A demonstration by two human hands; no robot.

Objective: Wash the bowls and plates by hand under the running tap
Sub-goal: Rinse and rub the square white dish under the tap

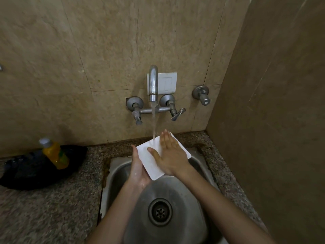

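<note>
Granite counter fills your far left. On it lies a crumpled black bag, with a grey-capped yellow bottle resting tilted on top. Moving right, the steel sink is set into the counter, its drain near the middle of the basin. Your left hand is over the basin's far left part, palm up and wet. It cups the white square plate from below with the thumb along its left edge; the fingers are hidden beneath it. You hold the plate tilted above the sink's far side, directly under the tap, and the water stream lands on its upper face. Your right hand lies flat on that face, fingers straight and close together, thumb spread out toward the stream. Further right, a single valve sticks out near the corner, just before the side wall.
</note>
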